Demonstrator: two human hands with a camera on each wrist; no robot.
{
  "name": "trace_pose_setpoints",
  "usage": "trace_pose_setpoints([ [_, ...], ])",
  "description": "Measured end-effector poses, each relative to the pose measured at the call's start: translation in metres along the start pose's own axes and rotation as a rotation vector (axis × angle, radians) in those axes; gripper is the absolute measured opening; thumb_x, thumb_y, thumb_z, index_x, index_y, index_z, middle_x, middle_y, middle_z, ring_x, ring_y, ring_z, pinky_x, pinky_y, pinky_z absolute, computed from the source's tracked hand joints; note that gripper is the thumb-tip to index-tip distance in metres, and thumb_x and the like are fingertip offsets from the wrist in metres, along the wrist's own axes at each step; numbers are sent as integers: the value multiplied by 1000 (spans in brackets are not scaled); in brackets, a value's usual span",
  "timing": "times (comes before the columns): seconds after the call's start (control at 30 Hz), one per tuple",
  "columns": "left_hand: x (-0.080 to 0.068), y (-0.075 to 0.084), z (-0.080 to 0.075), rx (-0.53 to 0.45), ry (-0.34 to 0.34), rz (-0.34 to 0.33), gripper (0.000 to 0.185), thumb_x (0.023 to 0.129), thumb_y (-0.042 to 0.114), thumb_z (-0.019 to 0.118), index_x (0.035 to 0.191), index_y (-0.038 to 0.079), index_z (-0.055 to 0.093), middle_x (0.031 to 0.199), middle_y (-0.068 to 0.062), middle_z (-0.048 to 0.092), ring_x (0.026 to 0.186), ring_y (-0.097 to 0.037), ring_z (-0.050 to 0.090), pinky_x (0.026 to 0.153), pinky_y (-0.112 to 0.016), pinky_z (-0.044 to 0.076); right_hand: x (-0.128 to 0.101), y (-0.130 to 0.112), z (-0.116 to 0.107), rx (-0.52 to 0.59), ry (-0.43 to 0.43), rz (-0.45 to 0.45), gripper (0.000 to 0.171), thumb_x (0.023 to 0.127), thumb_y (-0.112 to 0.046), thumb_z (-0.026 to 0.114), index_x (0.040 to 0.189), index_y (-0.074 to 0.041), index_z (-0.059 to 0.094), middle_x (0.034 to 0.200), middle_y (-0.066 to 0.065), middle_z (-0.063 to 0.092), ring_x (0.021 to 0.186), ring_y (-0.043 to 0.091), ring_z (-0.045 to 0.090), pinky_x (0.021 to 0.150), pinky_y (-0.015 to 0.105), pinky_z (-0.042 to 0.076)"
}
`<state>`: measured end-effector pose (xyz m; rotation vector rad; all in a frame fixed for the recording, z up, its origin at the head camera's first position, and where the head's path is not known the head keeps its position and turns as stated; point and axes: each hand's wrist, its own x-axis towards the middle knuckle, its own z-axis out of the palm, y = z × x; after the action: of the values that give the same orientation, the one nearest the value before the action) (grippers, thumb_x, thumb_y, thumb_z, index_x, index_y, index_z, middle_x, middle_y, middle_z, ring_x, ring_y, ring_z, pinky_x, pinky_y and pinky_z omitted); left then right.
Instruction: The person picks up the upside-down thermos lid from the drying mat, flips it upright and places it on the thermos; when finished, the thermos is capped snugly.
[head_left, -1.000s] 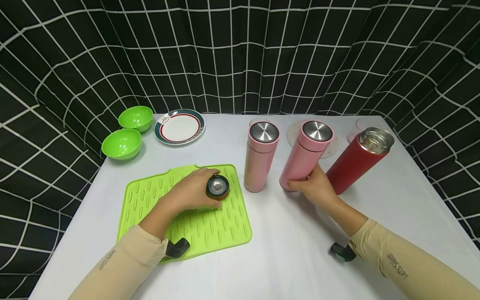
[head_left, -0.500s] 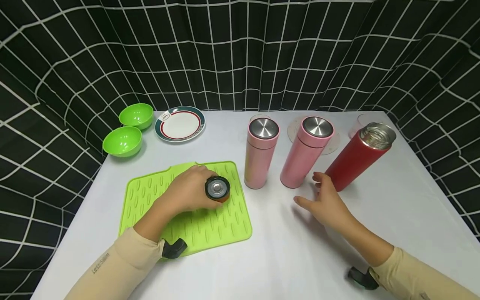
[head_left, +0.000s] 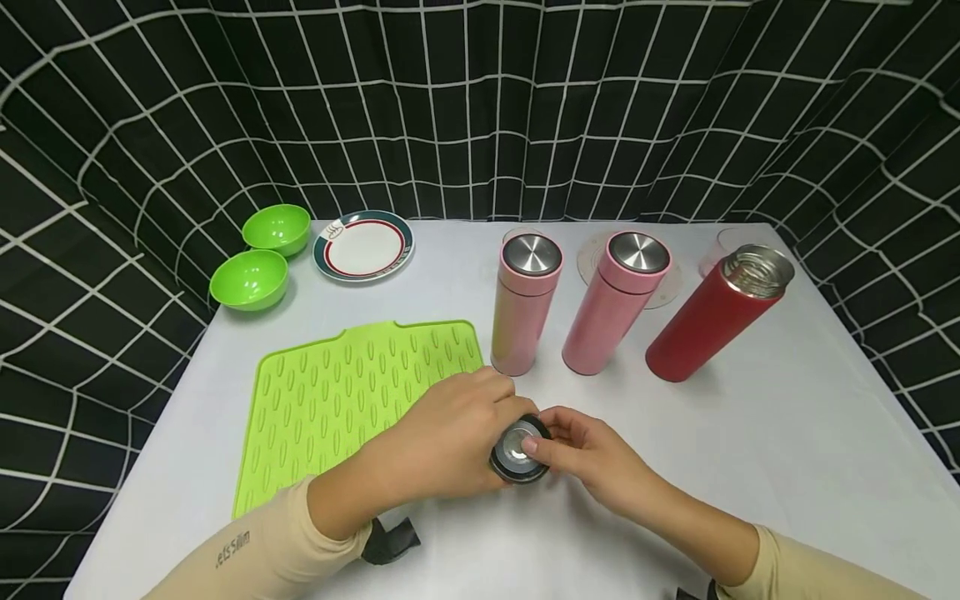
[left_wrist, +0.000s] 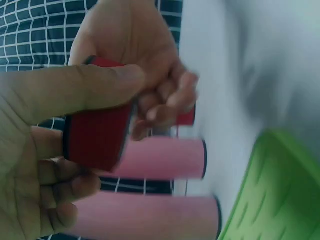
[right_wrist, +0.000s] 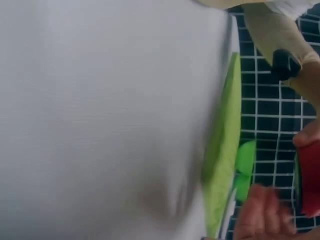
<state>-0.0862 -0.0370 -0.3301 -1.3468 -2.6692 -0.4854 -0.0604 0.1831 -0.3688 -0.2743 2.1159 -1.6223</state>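
Over bench (head_left: pixel 600 558), we grip red lid (left_wrist: pixel 97 142) in left hand (head_left: pixel 453 437); right hand (head_left: pixel 596 462), fingers loosely bent, beside lid, touch unclear.

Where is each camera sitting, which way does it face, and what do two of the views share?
Head: on the head, facing forward and down at the table; left hand, right hand and sleeves show.
Left wrist: on that wrist, facing the red lid in the left hand; both hands show.
Right wrist: on that wrist, turned sideways, facing across the table toward the green mat; the right hand's blurred fingers, part of the left hand and a sleeve show.
Shared: both wrist views show the red lid and green mat.
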Motion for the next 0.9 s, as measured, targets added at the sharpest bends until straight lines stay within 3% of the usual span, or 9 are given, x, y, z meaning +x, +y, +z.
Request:
trace_pose_setpoints([
  [0.07,3,4,3,6,-6,16,53,64,42,87,107,18,68,87,8,51,82,-10,46,70,-23,42,2,-4,0,51,-40,18,34,93,-27,66,110,2,60,97,13,67,87,26,62,77,33,51],
  [0.27,5,4,8,-23,-1,-5,57,62,42,89,108,18,67,89,8,51,84,-10,44,71,-21,42,4,-8,-2,54,-49,51,32,91,-26,68,102,3,60,89,11,67,81,21,60,71,30,50],
  [0.37,5,3,11,-74,2,-54,70,60,42,91,118,14,61,102,5,54,95,-12,45,80,-24,44,4,-10,-5,29,9,15,32,89,-24,72,104,2,61,89,10,68,79,22,63,70,29,52],
  [0.43,2,0,13,-124,-8,-104,82,60,44,91,126,10,55,113,3,54,103,-13,45,88,-25,44,3,-10,-7,-32,84,-63,29,85,-19,76,105,-3,63,90,7,68,79,22,64,70,30,53],
  [0.53,-4,-4,16,-252,-33,-215,97,60,54,88,136,12,45,125,5,51,113,-11,43,94,-27,43,3,-11,-11,-205,212,-301,34,76,-8,82,105,-14,65,94,-3,68,81,16,65,73,28,53],
  [0.6,-8,-7,16,-412,-41,-292,98,61,57,86,139,16,42,128,9,49,115,-10,44,94,-30,45,5,-11,-14,-359,282,-555,39,71,-2,80,104,-15,65,99,-5,67,87,15,64,78,26,52],
  [0.7,-9,-12,15,-702,0,-348,91,65,49,88,140,20,45,125,12,51,113,-10,48,90,-34,47,11,-16,-18,-596,330,-1003,22,79,-7,73,100,-9,66,103,4,66,93,21,64,86,28,51],
  [0.8,-6,-14,14,-907,54,-306,78,67,34,91,134,21,53,120,12,57,110,-11,51,87,-35,49,18,-26,-19,-758,346,-1365,13,92,-14,64,95,-2,67,99,14,67,89,31,65,81,34,53],
  [0.9,-4,-13,14,-937,106,-254,71,66,27,92,128,25,59,116,13,61,108,-9,53,84,-33,49,21,-34,-16,-832,387,-1540,13,95,-14,63,90,-3,69,93,15,69,81,33,66,67,40,53],
])
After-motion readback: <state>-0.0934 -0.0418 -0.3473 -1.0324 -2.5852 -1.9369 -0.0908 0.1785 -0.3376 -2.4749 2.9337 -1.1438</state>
